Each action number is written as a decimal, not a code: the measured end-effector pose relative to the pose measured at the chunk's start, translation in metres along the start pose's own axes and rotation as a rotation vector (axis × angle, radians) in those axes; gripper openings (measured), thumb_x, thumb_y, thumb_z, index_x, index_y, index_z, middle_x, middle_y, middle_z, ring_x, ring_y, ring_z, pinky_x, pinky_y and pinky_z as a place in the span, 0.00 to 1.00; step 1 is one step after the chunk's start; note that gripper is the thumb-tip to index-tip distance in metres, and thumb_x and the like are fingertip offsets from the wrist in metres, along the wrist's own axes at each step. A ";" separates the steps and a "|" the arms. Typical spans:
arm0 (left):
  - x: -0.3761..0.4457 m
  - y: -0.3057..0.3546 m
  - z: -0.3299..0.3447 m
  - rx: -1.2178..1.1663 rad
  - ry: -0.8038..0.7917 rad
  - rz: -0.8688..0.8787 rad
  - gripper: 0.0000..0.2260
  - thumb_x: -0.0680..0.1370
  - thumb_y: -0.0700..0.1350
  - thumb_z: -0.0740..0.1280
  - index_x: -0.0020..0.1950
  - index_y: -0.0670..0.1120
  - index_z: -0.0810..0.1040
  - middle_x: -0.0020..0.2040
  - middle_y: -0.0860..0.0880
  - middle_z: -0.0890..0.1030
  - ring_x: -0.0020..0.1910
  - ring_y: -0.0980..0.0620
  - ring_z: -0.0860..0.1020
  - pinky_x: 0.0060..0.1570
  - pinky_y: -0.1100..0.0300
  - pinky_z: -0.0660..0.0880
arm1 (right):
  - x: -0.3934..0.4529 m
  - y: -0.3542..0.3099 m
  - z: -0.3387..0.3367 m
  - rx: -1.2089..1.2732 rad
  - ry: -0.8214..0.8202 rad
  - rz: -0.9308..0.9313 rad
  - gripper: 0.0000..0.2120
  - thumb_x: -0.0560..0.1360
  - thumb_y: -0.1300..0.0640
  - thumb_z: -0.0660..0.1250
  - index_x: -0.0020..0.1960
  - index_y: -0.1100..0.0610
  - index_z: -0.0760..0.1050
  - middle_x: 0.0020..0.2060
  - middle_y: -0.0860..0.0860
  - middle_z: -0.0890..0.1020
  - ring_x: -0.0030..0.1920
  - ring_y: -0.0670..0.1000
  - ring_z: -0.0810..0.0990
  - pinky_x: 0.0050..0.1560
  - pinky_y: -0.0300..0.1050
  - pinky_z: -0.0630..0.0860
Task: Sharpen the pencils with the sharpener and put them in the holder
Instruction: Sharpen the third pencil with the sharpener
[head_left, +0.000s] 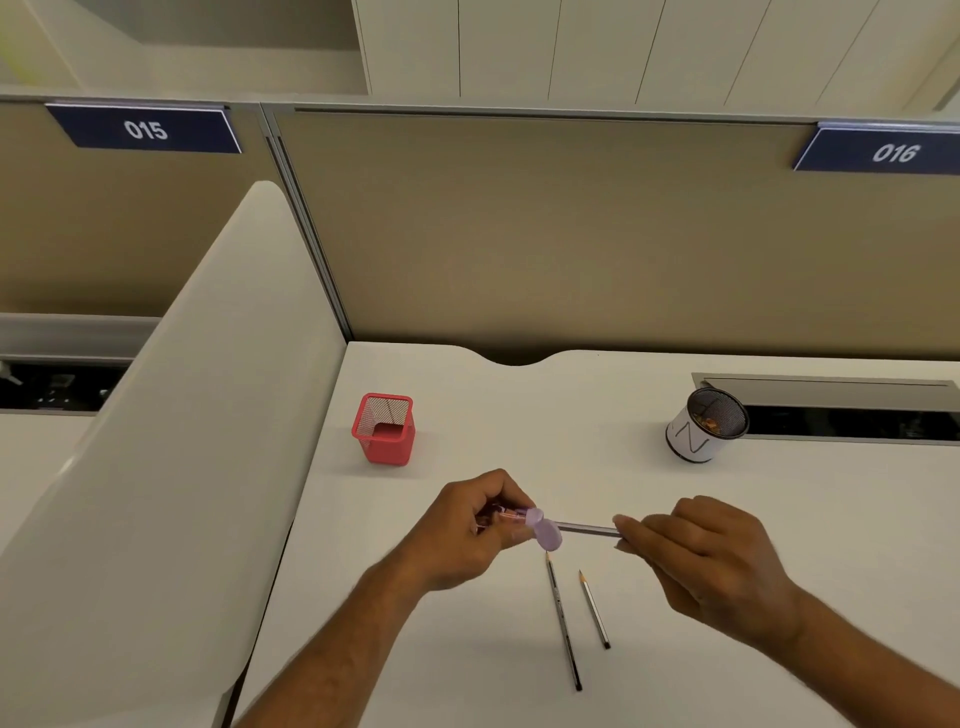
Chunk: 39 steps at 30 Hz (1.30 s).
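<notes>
A person seated at a white desk (519, 675) holds a purple sharpener (543, 529) in the left hand (465, 530), fingers curled around its pink, clear rear part. The right hand (711, 551) pinches the far end of a gray pencil (587, 529) between thumb and fingertips, the other fingers loosely curled. The pencil lies level between the 2 hands, its tip inside the sharpener's purple end, both held above the desktop.

Just below the hands, 2 more pencils rest on the desk with points aimed away from the person: a longer pencil (563, 621) on the left and a shorter pencil (595, 609) just beside it on the right, apart and nearly parallel.

A red mesh holder (384, 431), square and upright, stands toward the desk's back left. A round mesh cup (704, 423) with a white paper band sits well apart at the back right, next to a cable slot (831, 405) in the desktop; small orange bits show inside it, too blurred to name.

Tan partition panels rise behind the desk, bearing blue plates reading 015 (145, 129) and 016 (893, 152).
</notes>
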<state>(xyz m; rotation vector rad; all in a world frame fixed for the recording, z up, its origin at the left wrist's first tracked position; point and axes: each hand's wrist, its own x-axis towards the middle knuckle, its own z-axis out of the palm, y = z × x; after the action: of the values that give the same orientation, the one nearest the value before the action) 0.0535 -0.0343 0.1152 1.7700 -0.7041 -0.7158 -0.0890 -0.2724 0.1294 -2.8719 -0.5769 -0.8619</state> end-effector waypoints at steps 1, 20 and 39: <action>0.001 0.004 -0.001 0.003 0.015 0.020 0.05 0.76 0.45 0.72 0.51 0.47 0.80 0.46 0.53 0.84 0.44 0.57 0.80 0.44 0.67 0.76 | 0.004 0.000 -0.003 -0.002 -0.002 0.009 0.07 0.72 0.59 0.73 0.47 0.62 0.86 0.32 0.51 0.83 0.25 0.54 0.70 0.25 0.43 0.68; 0.006 0.016 -0.015 0.225 0.124 0.266 0.10 0.73 0.45 0.72 0.53 0.51 0.80 0.47 0.64 0.79 0.48 0.57 0.78 0.44 0.68 0.76 | 0.049 -0.011 -0.029 0.790 -0.500 0.931 0.08 0.72 0.48 0.74 0.39 0.52 0.82 0.26 0.48 0.80 0.26 0.43 0.72 0.30 0.35 0.67; 0.006 0.025 -0.027 0.263 0.176 0.353 0.08 0.73 0.41 0.73 0.51 0.47 0.83 0.47 0.58 0.83 0.48 0.53 0.78 0.46 0.63 0.77 | 0.070 -0.012 -0.031 0.950 -0.502 1.023 0.11 0.78 0.52 0.67 0.41 0.54 0.85 0.21 0.49 0.73 0.24 0.47 0.65 0.30 0.41 0.63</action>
<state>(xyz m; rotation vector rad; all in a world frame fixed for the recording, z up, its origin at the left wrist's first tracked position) 0.0746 -0.0294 0.1455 1.8502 -0.9913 -0.2332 -0.0555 -0.2443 0.1932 -1.9738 0.3982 0.2606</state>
